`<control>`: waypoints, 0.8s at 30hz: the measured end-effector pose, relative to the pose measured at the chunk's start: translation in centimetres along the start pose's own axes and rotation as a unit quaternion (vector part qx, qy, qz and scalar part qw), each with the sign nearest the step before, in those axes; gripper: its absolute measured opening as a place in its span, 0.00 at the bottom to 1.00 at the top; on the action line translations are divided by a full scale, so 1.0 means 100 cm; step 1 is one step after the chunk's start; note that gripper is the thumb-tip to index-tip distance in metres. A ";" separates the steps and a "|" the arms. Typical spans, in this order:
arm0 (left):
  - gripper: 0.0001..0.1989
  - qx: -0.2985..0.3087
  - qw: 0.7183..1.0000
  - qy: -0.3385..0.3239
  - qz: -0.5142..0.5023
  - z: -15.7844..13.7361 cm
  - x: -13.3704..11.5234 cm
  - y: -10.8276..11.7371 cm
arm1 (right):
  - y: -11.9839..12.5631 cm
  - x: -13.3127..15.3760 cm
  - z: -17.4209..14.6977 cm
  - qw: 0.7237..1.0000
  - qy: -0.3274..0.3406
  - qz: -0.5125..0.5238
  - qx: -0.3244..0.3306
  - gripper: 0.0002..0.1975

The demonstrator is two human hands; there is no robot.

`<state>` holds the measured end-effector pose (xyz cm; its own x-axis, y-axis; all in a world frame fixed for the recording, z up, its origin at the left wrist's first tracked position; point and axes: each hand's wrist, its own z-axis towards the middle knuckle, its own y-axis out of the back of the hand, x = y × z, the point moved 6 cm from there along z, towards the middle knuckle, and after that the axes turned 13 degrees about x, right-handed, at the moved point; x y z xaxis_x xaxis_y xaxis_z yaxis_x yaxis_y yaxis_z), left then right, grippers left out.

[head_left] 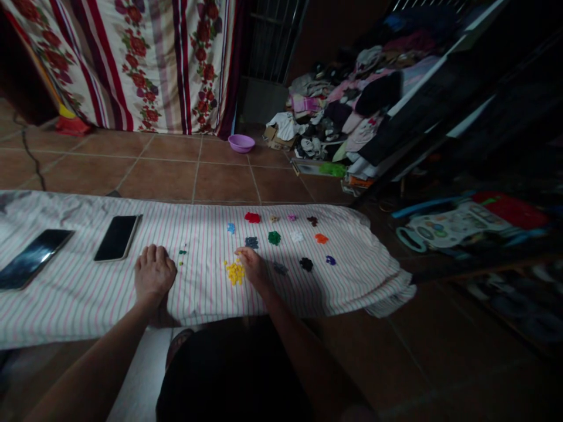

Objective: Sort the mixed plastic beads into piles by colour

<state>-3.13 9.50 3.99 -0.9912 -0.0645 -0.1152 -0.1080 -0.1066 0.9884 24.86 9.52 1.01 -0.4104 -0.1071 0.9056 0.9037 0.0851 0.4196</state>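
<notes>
My right hand (253,266) is at the upper right edge of a pile of small yellow pieces (235,273). Thumb and forefinger are pinched together; whatever is between them is too small to make out. My left hand (153,272) lies palm down on the striped cloth (202,299), fingers stretched forward and holding nothing. Just right of it are a few tiny green pieces (182,252). Beyond my right hand sit piles of dark grey-blue pieces (251,242), green pieces (274,237) and red pieces (252,217). Light blue pieces (231,228) lie farther left.
More piles, including white (297,235), orange (321,238), black (306,264) and dark blue (330,259), spread rightward. Two phones (116,238) lie at the left. On the tiled floor are a purple basin (241,143) and heaped clothes (347,111).
</notes>
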 end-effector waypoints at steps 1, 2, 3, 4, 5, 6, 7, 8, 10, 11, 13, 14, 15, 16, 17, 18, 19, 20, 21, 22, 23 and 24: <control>0.17 -0.002 1.000 0.000 0.001 0.000 0.000 0.000 | 0.001 -0.002 0.000 1.000 -0.002 0.008 0.000 0.12; 0.17 -0.004 1.000 0.000 0.003 0.000 0.001 -0.001 | 0.001 -0.004 0.001 1.000 -0.004 0.011 -0.001 0.12; 0.17 -0.005 1.000 -0.001 0.004 0.000 0.001 -0.002 | 0.001 -0.005 0.001 1.000 -0.006 0.007 -0.002 0.13; 0.17 -0.005 1.000 -0.002 0.006 0.000 0.001 -0.002 | 0.001 -0.005 0.001 1.000 -0.008 -0.004 -0.005 0.13; 0.17 -0.004 1.000 -0.003 0.008 0.000 0.001 -0.003 | 0.000 -0.004 0.001 1.000 -0.010 -0.022 -0.008 0.14; 0.17 -0.003 1.000 -0.003 0.010 0.001 0.001 -0.004 | -0.001 -0.003 0.001 0.999 -0.010 -0.045 -0.009 0.14; 0.17 -0.002 1.000 -0.002 0.012 0.001 0.002 -0.005 | -0.002 -0.001 0.000 0.998 -0.006 -0.068 -0.009 0.14; 0.17 -0.001 1.000 -0.001 0.013 0.001 0.002 -0.006 | -0.004 0.001 -0.001 0.996 0.004 -0.092 -0.007 0.15; 0.17 -0.003 1.000 0.003 0.013 0.002 0.003 -0.007 | -0.009 0.006 -0.004 0.991 0.043 -0.126 -0.004 0.16; 0.17 -0.004 1.000 0.003 0.013 0.002 0.003 -0.007 | -0.012 0.008 -0.006 0.988 0.069 -0.138 -0.003 0.17; 0.17 -0.007 1.000 0.004 0.011 0.002 0.004 -0.008 | -0.016 0.014 -0.011 0.981 0.111 -0.157 -0.004 0.17; 0.17 -0.008 1.000 0.004 0.011 0.003 0.004 -0.008 | -0.018 0.016 -0.013 0.979 0.123 -0.163 -0.006 0.17; 0.17 -0.008 1.000 0.004 0.011 0.003 0.004 -0.008 | -0.019 0.017 -0.014 0.978 0.128 -0.167 -0.006 0.16; 0.17 -0.009 1.000 0.005 0.012 0.003 0.004 -0.008 | -0.020 0.019 -0.014 0.977 0.129 -0.168 -0.006 0.15; 0.17 -0.009 1.000 0.006 0.013 0.003 0.004 -0.008 | -0.021 0.021 -0.013 0.977 0.131 -0.168 -0.005 0.14; 0.17 -0.009 1.000 0.008 0.014 0.003 0.004 -0.008 | -0.023 0.023 -0.013 0.976 0.135 -0.168 0.000 0.13; 0.17 -0.009 1.000 0.009 0.014 0.003 0.004 -0.008 | -0.026 0.026 -0.012 0.975 0.143 -0.171 0.010 0.12; 0.17 -0.009 1.000 0.011 0.014 0.003 0.004 -0.008 | -0.030 0.029 -0.011 0.972 0.153 -0.178 0.023 0.11; 0.18 -0.008 1.000 0.011 0.013 0.003 0.004 -0.008 | -0.035 0.032 -0.011 0.968 0.163 -0.188 0.036 0.10; 0.18 -0.007 1.000 0.011 0.011 0.003 0.004 -0.008 | -0.039 0.034 -0.012 0.964 0.168 -0.202 0.048 0.09; 0.18 -0.006 1.000 0.011 0.009 0.003 0.004 -0.008 | -0.042 0.035 -0.013 0.960 0.168 -0.217 0.057 0.08; 0.19 -0.005 1.000 0.010 0.005 0.004 0.004 -0.008 | -0.045 0.035 -0.014 0.957 0.162 -0.233 0.063 0.07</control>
<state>-3.50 9.91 3.22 -0.9904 -0.0859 -0.1083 -0.0980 -0.1158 0.9884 19.51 7.39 2.18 -0.6867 -0.4629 0.5605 0.6019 0.0703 0.7955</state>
